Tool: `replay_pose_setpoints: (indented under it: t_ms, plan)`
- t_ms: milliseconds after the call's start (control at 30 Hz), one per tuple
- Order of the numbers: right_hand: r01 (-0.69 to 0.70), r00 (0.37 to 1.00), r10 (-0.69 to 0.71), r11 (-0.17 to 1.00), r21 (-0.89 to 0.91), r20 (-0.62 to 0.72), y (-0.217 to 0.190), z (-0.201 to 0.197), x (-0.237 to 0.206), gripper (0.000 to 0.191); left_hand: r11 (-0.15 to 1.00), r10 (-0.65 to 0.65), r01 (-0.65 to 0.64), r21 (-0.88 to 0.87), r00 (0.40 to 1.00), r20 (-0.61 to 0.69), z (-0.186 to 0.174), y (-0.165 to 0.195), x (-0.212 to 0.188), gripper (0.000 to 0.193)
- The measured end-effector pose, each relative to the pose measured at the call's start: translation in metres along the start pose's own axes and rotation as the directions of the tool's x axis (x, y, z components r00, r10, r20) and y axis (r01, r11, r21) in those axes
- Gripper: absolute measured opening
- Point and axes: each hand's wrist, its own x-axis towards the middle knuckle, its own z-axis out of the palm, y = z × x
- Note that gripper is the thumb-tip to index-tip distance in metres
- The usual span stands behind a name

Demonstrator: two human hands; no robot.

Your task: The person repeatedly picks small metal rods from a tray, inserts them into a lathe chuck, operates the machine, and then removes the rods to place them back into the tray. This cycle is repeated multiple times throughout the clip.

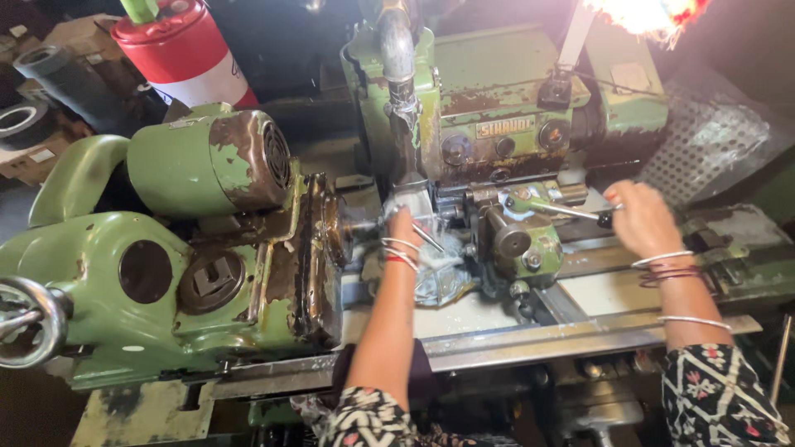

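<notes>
I stand at an old green lathe [166, 273] with chipped paint and rust. My left hand [403, 225] reaches into the middle of the machine, next to the spindle end [352, 225], fingers closed near a small metal piece under a clear splash guard [439, 265]. What it grips is hidden. My right hand [639, 217] is closed around the black knob of a metal lever [571, 211] on the green tool slide [522, 240]. Bangles circle both wrists.
A green motor [215, 161] sits on the headstock at left. A handwheel [29, 319] is at the far left edge. A red and white cylinder [186, 50] stands behind. Perforated metal sheet [708, 141] lies at the right. A grey pipe [397, 58] hangs over the work area.
</notes>
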Motion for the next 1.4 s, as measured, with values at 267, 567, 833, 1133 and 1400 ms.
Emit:
replay_pose_setpoints:
  t_ms: [267,567,833,1133,1400]
  plan:
    - [-0.145,0.982,0.13,0.984,0.1,0.139,0.02,0.065,-0.014,0.02,0.927,0.339,-0.211,0.309,0.822,-0.457,0.039,-0.044,-0.007,0.054]
    - [-0.197,0.971,0.182,0.977,0.086,0.154,0.008,0.059,-0.015,0.023,0.944,0.325,-0.264,0.197,0.848,-0.418,0.033,-0.036,0.03,0.066]
    - [-0.188,0.973,0.173,0.978,0.088,0.152,0.008,0.059,-0.016,0.023,0.955,0.29,-0.234,0.18,0.858,-0.423,0.028,-0.039,0.04,0.067]
    - [-0.196,0.973,0.181,0.976,0.092,0.145,0.001,0.056,-0.015,0.024,0.953,0.299,-0.244,0.178,0.85,-0.434,0.028,-0.033,0.037,0.066]
    - [-0.217,0.966,0.201,0.973,0.083,0.163,-0.002,0.055,-0.015,0.021,0.966,0.254,-0.214,0.142,0.881,-0.399,0.024,-0.028,0.024,0.064]
